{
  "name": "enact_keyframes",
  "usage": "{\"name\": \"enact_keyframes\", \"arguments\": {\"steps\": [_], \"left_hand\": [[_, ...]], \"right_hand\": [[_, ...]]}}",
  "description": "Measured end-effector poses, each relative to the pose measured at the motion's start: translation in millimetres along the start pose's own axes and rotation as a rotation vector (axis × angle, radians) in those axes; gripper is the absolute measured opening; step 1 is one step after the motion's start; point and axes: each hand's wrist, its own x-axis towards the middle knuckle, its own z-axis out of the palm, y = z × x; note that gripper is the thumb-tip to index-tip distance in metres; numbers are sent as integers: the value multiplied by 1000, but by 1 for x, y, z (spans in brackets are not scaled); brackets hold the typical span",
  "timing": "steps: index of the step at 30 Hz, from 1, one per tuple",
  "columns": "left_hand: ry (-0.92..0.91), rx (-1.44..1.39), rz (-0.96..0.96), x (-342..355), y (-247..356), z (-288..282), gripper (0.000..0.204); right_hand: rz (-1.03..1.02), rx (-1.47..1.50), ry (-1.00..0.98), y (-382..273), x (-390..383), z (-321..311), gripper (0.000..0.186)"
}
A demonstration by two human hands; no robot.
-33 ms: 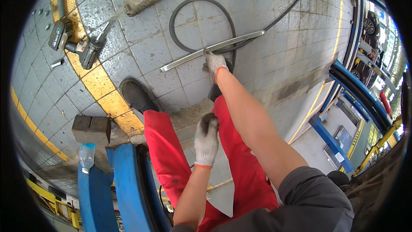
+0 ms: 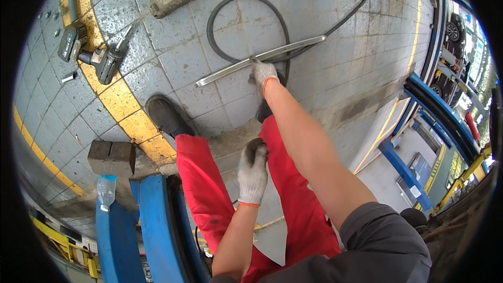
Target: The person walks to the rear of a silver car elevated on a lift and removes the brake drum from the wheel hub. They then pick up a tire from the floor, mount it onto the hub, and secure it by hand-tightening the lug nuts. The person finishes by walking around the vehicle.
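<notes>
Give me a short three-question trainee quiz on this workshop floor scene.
1. True or false: the right hand touches the long metal strip on the tiled floor.
2. What lies looped under the strip? A) black hose B) yellow rope C) chain
3. Fill in: the gloved left hand hangs above the red ____.

Key
1. True.
2. A, the black hose.
3. Trousers.

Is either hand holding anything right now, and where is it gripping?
The right hand grasps the long metal strip on the floor, near its middle. The left hand holds nothing.
</notes>
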Motion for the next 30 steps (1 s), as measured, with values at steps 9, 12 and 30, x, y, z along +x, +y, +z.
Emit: {"name": "enact_keyframes", "arguments": {"steps": [9, 12, 30], "left_hand": [[8, -147, -83, -1, 9, 13, 32], [-51, 1, -38, 3, 2, 5, 34], [-564, 1388, 151, -34, 3, 9, 34]], "right_hand": [[68, 90, 57, -24, 26, -13, 34], [125, 75, 26, -23, 22, -14, 39], [-487, 77, -267, -65, -248, 56, 31]]}}
